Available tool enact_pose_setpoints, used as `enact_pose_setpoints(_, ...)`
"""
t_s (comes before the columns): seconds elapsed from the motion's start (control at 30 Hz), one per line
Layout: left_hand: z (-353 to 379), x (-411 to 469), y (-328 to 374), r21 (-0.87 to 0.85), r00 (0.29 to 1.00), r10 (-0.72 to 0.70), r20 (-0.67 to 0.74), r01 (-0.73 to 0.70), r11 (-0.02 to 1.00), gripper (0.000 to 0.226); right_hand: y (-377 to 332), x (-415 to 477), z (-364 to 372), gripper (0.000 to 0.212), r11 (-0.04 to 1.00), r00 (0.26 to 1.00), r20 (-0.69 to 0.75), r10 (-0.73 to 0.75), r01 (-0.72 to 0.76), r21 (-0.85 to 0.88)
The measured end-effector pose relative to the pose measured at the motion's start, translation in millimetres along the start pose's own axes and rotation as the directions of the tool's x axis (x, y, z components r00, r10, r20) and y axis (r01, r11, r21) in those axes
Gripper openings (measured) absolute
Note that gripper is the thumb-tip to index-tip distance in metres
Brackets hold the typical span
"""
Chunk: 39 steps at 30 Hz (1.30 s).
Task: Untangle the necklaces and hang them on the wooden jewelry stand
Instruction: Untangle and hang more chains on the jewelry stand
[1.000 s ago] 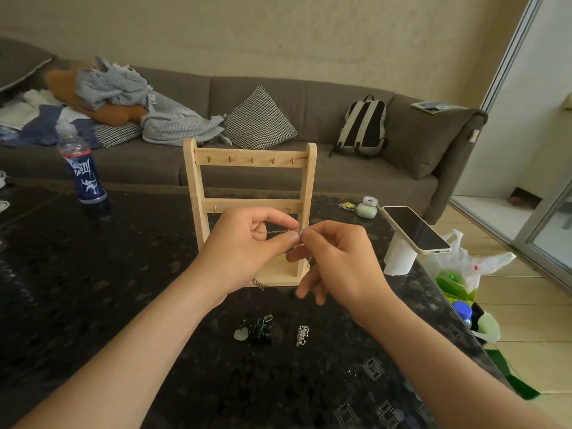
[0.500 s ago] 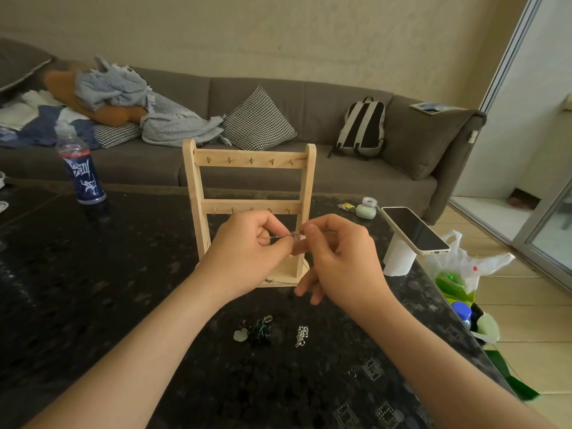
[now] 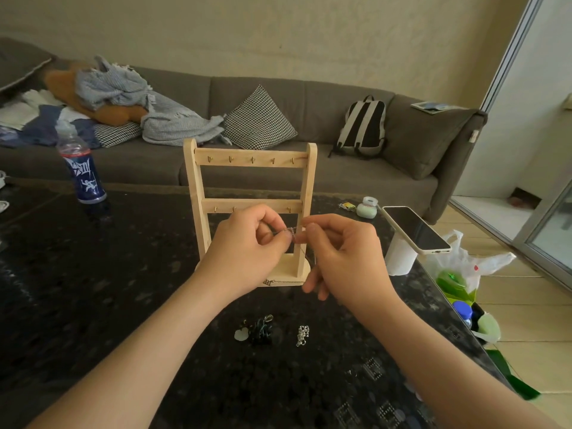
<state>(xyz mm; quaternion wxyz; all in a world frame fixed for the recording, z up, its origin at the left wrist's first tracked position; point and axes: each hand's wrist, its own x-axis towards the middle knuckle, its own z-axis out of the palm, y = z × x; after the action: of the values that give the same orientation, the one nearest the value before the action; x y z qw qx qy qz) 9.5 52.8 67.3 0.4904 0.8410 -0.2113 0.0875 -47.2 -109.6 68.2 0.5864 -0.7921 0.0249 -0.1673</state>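
A wooden jewelry stand (image 3: 250, 161) with two hook rails stands upright on the dark table (image 3: 93, 289). In front of its lower rail my left hand (image 3: 247, 249) and my right hand (image 3: 343, 255) both pinch a thin silver necklace chain (image 3: 301, 250). The chain hangs down between them, and its end lies by the stand's base. Nearer to me on the table lie a dark tangled necklace with a pale pendant (image 3: 257, 331) and a small silver chain heap (image 3: 302, 335).
A blue bottle (image 3: 82, 173) stands at the table's back left. A phone (image 3: 414, 229) rests on a white roll at the right edge, with a small green pot (image 3: 366, 209) behind it. Plastic bags (image 3: 464, 274) sit on the floor at right. A sofa runs behind.
Both hands have stayed in front of the stand's lower rail, working the chain between their fingertips. The chain's loose end now lies in view by the stand's base.
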Motion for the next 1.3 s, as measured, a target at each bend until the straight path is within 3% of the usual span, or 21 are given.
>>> enact_pose_setpoints(0.13,3.1,-0.3,0.8,0.061,1.000,0.017,0.022,-0.018,0.998,0.011,1.7,-1.1,-2.3,0.016,0.998,0.998,-0.023,-0.061,0.061,-0.002)
enact_pose_setpoints(0.33,4.5,-0.2,-0.5,0.098,0.999,0.011,0.044,-0.015,0.995,0.010,10.2,7.3,-2.0,0.014,0.954,0.964,-0.099,-0.248,0.226,-0.196)
enact_pose_setpoints(0.5,2.1,0.3,-1.6,0.079,0.998,0.028,0.047,-0.031,0.996,0.009,15.9,11.9,-3.1,0.020,0.909,0.955,-0.040,-0.295,0.268,-0.319)
enact_pose_setpoints(0.67,1.1,0.7,-2.2,0.086,0.998,0.016,0.059,-0.022,0.996,0.009,15.3,7.4,-6.7,0.040,0.877,0.946,0.100,-0.307,0.323,-0.357)
enact_pose_setpoints(0.9,0.0,0.5,-3.2,0.107,0.997,0.014,0.074,-0.022,0.994,0.011,20.0,11.6,-3.8,0.013,0.835,0.947,0.096,-0.307,0.316,-0.450)
enact_pose_setpoints(1.13,-0.4,0.6,-2.7,0.097,0.995,-0.012,0.101,0.002,0.995,0.011,18.9,11.1,-4.1,0.011,0.818,0.951,0.133,-0.279,0.308,-0.485)
enact_pose_setpoints(1.3,-0.7,-0.5,-1.6,0.094,0.992,-0.075,0.104,0.065,0.993,0.009,19.8,14.4,-3.2,0.007,0.828,0.971,0.077,-0.227,0.235,-0.509)
